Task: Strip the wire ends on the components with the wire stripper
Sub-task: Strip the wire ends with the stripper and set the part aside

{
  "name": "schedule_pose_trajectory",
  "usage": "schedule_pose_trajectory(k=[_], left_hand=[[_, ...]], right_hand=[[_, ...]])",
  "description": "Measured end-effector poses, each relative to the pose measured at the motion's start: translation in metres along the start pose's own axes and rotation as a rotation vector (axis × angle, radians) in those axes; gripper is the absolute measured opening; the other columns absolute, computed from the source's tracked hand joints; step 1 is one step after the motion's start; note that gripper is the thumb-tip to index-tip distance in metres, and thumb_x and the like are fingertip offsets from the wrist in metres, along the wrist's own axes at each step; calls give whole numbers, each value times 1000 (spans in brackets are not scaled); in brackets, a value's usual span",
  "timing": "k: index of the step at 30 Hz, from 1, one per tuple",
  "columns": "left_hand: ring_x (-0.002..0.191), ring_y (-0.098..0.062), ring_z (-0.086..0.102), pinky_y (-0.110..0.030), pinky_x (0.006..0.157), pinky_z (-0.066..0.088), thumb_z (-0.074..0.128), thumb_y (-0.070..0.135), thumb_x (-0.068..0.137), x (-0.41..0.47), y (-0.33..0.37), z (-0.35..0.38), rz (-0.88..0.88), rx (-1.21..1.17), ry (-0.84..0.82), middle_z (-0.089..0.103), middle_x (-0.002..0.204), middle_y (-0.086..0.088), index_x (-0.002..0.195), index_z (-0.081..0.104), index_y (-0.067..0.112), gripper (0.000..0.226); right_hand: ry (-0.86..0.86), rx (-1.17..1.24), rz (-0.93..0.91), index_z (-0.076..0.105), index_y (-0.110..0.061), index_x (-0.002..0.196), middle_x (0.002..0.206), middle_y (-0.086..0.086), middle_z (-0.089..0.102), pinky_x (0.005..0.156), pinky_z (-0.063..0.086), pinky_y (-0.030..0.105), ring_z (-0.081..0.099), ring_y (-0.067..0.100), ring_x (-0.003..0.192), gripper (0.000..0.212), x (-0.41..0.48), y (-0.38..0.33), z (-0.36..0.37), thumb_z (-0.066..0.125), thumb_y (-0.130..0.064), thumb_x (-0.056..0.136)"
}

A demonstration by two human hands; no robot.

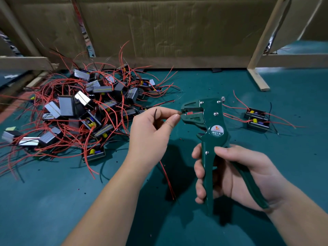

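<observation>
The wire stripper point(211, 125) stands upright just right of the middle of the green table mat point(53, 201), held off the surface. It is a dark green metal tool with silver rivets down its body, a round label reading W01A below the head and a small red block showing inside its mouth. The mouth faces nine o'clock and is parted a little. Its two handles are spread: one runs straight down, the other slants away toward five o'clock. The right hand point(230, 174) grasps the tool, fingers curled round the straight handle, thumb laid across it and the slanted handle resting against the heel of the palm. The left hand point(150, 135) sits just at nine o'clock of the head, thumb and forefinger pinching a wire end right at the mouth; I cannot tell that end's colour. A short black wire point(155, 114) pokes up across this hand, and a red wire point(166, 178) trails from under it toward six o'clock. At ten o'clock lies a tangled pile of components point(85, 107), grey and black boxes with yellow parts and long red leads. Two more components point(256, 118) sit together at three o'clock, well apart from the pile. Cardboard point(168, 29) walls the far edge at twelve o'clock.
</observation>
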State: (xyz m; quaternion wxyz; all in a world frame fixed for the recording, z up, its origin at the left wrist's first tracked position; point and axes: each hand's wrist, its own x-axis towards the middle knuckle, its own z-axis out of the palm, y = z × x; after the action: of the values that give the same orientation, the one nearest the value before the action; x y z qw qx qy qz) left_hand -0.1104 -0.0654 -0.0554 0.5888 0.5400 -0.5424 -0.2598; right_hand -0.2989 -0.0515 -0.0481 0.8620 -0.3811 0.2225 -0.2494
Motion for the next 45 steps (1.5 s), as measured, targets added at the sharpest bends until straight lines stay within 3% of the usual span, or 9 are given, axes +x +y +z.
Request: schedule_pose_trajectory(k=[7, 10, 14, 20, 24, 29, 32, 39, 45], left_hand=[[66, -3, 52, -16, 65, 44, 68, 12, 86, -1, 5, 2, 8, -98, 5, 58, 78, 6, 94, 44, 28, 30], [63, -5, 38, -21, 65, 37, 50, 31, 87, 0, 9, 3, -66, -220, 12, 39, 81, 4, 88, 32, 25, 19], [53, -6, 31, -18, 54, 30, 34, 24, 81, 6, 10, 0, -184, -592, -39, 34, 71, 5, 75, 32, 16, 10], [56, -5, 37, -20, 57, 32, 39, 20, 89, 1, 4, 3, -114, -283, -205, 43, 62, 12, 71, 48, 17, 21], [61, -13, 42, -25, 59, 38, 53, 20, 94, 1, 4, -7, -19, -102, -254, 55, 67, 14, 94, 71, 28, 19], [71, -3, 48, -22, 75, 43, 48, 8, 98, 3, 0, -6, -40, 16, -245, 57, 79, 12, 120, 62, 21, 30], [64, -3, 47, -11, 67, 40, 46, 3, 98, 2, -1, -5, -36, 11, -235, 63, 75, 12, 118, 61, 21, 31], [61, -4, 58, -21, 60, 48, 56, 8, 94, 3, 0, -7, 48, -11, -114, 72, 76, 13, 92, 63, 23, 17], [67, 6, 61, -8, 64, 42, 61, 8, 92, 2, -2, -6, 129, 44, -77, 68, 72, 22, 88, 65, 26, 19]], right_hand=[[91, -34, -18, 65, -8, 87, 71, 16, 58, 57, 52, 45, 59, 33, 53, 46, 0, 1, 4, 80, -45, 65], [83, -28, -14, 64, -8, 86, 70, 16, 57, 57, 52, 44, 58, 32, 53, 47, 0, 2, 5, 81, -46, 64], [213, -9, -43, 61, -10, 74, 59, 10, 48, 43, 46, 33, 47, 24, 36, 41, 2, 2, 7, 72, -49, 70], [299, 121, -127, 63, -7, 81, 67, 13, 53, 49, 51, 39, 54, 29, 48, 37, 9, 3, 7, 60, -41, 67], [212, 200, -229, 67, -2, 96, 82, 19, 60, 66, 54, 52, 62, 39, 68, 43, 4, -5, -1, 65, -30, 63], [-1, 152, -154, 63, 0, 113, 90, 22, 61, 73, 51, 55, 61, 43, 75, 55, -1, -5, -3, 75, -29, 66], [-35, 120, -73, 62, 1, 114, 90, 23, 59, 74, 50, 55, 61, 43, 76, 58, 0, -3, -3, 75, -30, 66], [74, 67, -6, 64, 0, 108, 87, 23, 59, 71, 50, 56, 60, 43, 73, 62, 5, 1, 0, 80, -29, 56], [-60, 25, -15, 62, 0, 111, 90, 24, 60, 75, 49, 55, 61, 42, 76, 52, 2, 3, 2, 73, -26, 68]])
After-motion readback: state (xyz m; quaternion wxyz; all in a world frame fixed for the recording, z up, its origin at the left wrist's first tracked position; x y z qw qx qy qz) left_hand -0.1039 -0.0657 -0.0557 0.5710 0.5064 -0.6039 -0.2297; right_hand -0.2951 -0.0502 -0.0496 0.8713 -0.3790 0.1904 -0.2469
